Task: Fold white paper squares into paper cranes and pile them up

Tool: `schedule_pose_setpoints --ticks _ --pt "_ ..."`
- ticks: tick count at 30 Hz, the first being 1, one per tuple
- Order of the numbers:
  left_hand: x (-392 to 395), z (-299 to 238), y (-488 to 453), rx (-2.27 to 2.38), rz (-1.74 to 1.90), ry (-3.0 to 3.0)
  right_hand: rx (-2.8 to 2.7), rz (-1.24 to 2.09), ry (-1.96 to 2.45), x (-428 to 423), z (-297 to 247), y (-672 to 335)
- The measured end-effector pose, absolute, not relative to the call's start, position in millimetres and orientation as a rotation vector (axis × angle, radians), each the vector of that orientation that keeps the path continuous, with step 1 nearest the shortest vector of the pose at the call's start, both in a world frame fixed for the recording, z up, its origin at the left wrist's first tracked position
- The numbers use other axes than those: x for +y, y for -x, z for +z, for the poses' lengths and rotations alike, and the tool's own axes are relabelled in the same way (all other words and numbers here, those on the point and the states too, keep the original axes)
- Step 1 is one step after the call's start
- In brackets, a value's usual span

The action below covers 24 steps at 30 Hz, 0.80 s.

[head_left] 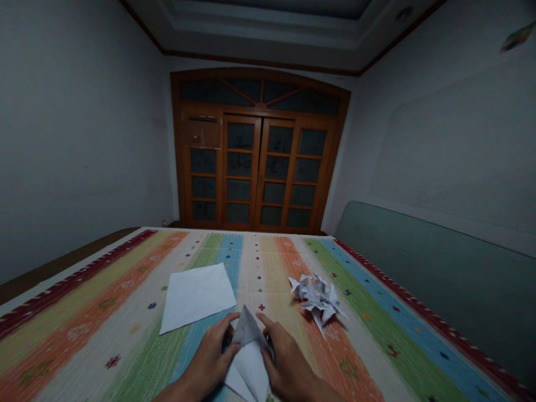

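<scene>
Over the striped bedcover (104,340) now, a square white paper sheet (196,296) lies flat, left of a spiky folded paper figure (318,298). Just in front, the left hand (207,357) and right hand (287,357) work a pointed folded paper (247,352), fingers closed on its sides.

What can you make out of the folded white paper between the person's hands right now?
The folded white paper is creased into layered flaps and narrows to a point facing away from the person, its upper flap greyish in the dim light. It sits tilted, held between the left hand and right hand, over the striped cover. Its lower end runs out of view.
</scene>
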<state>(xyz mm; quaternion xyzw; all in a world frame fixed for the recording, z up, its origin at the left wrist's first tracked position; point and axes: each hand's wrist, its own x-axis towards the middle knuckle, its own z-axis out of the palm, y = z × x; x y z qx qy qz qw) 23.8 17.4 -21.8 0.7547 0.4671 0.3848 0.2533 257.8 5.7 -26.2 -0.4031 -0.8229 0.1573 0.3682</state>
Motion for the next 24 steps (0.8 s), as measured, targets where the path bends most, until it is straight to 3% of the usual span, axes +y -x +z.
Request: schedule_pose_setpoints --ticks 24 --pt "20.7 -22.3 -22.6 1.388 1.066 -1.952 -2.358 0.32 0.922 -1.6 -8.9 -256.2"
